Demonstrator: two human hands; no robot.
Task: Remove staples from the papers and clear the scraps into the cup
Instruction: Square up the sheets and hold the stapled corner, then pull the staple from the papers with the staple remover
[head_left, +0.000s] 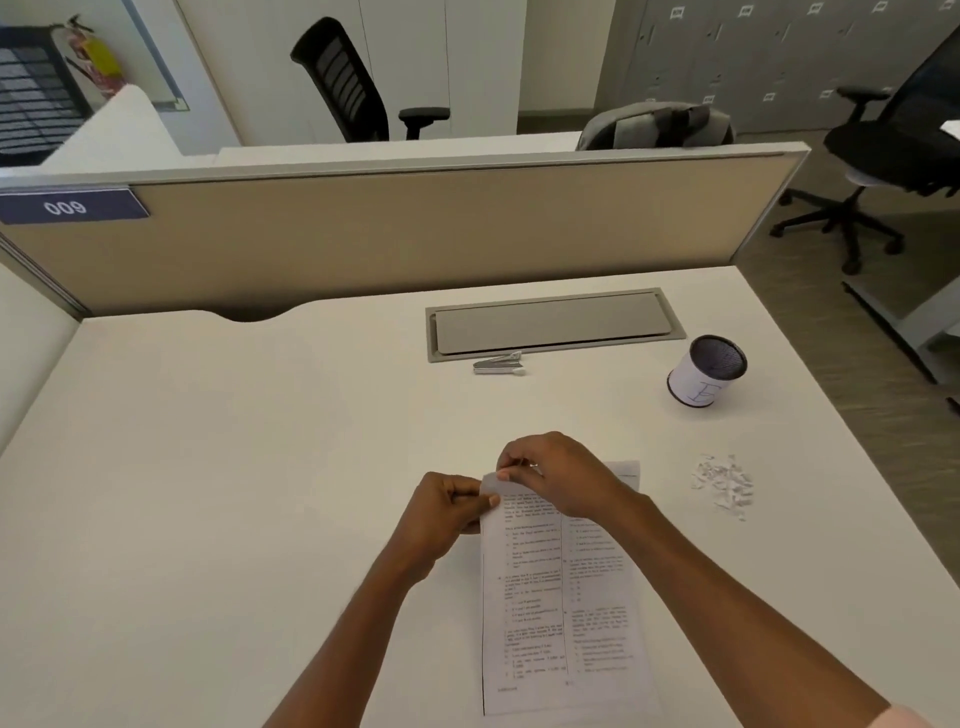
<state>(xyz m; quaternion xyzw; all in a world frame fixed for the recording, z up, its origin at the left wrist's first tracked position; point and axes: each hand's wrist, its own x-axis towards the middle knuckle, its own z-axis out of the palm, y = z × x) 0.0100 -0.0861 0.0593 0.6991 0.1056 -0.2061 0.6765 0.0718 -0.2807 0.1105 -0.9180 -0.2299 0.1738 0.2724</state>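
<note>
A stack of printed papers (561, 613) lies lengthwise on the white desk in front of me. My left hand (447, 512) pinches the stack's top left corner. My right hand (556, 475) pinches the folded-up corner just above it, fingertips close together; any staple is hidden by the fingers. A small pile of white paper scraps (723, 484) sits to the right of the papers. Farther back on the right stands a mesh cup (707, 370) wrapped in white paper. A metal stapler (497, 362) lies behind the papers.
A grey cable-tray lid (550, 325) is set into the desk behind the stapler. A beige partition (395, 228) closes the desk's far side. The desk's right edge (852, 467) drops to the floor, with an office chair (883, 156) beyond.
</note>
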